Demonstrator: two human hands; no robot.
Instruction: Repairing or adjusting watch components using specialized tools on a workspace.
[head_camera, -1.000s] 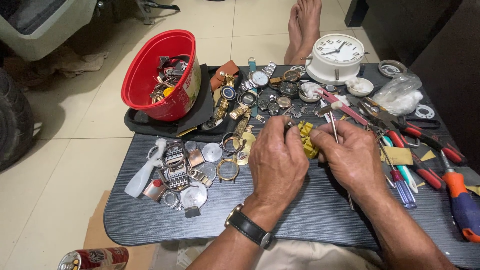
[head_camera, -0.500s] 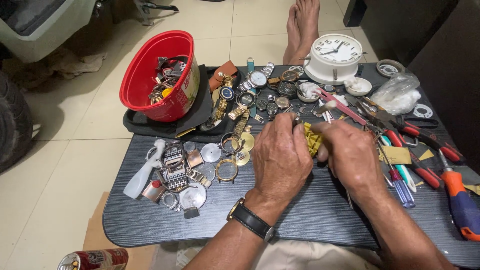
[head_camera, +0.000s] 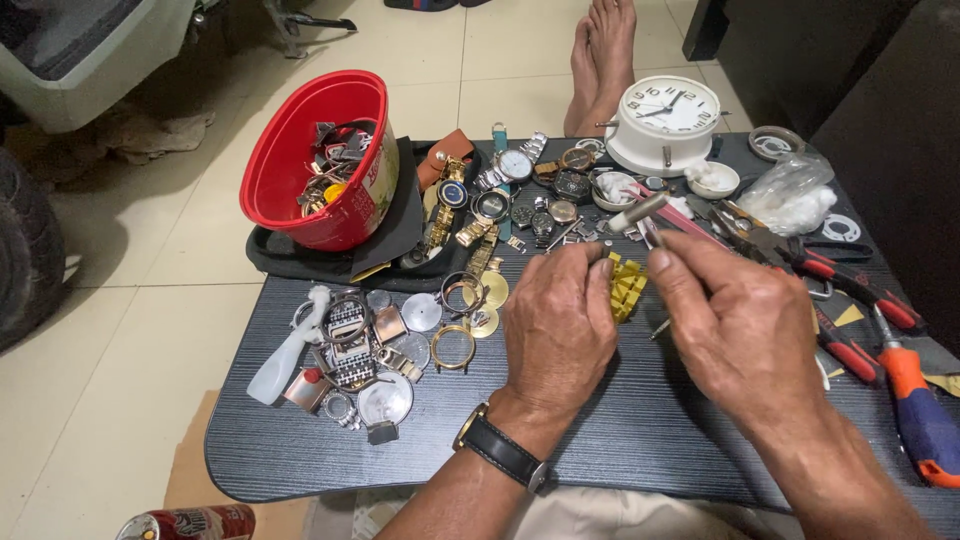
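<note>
Both hands sit a touch lower and closer together than half a second back, and the view has tipped down a little, so the white clock (head_camera: 665, 120) now rides nearer the top edge.

Left hand (head_camera: 560, 330), the one with the black-strapped wristwatch (head_camera: 498, 452), is curled over a small yellow block (head_camera: 627, 283) on the dark table (head_camera: 640, 440). Its fingertips press down on the block's near side, probably to pin it so it doesn't skate around. Whatever sits in the block is hidden under the fingers.

Right hand (head_camera: 735, 330) is pinched shut around a thin metal tool (head_camera: 640, 212), which pokes up and to the left above the knuckles. Its working tip points down toward the yellow block, but the hand covers the tip, so contact can't be confirmed.

Everything else is spread out within arm's reach, which makes sense for fiddly work: loose watches (head_camera: 515, 190) in a heap behind the hands, rings and case backs (head_camera: 400, 335) to the left, a red bucket (head_camera: 325, 160) of scraps in the far left corner, and red-handled pliers (head_camera: 850, 285) plus an orange and blue screwdriver (head_camera: 915, 405) on the right. A crumpled plastic bag (head_camera: 795, 195) sits past the pliers.
</note>
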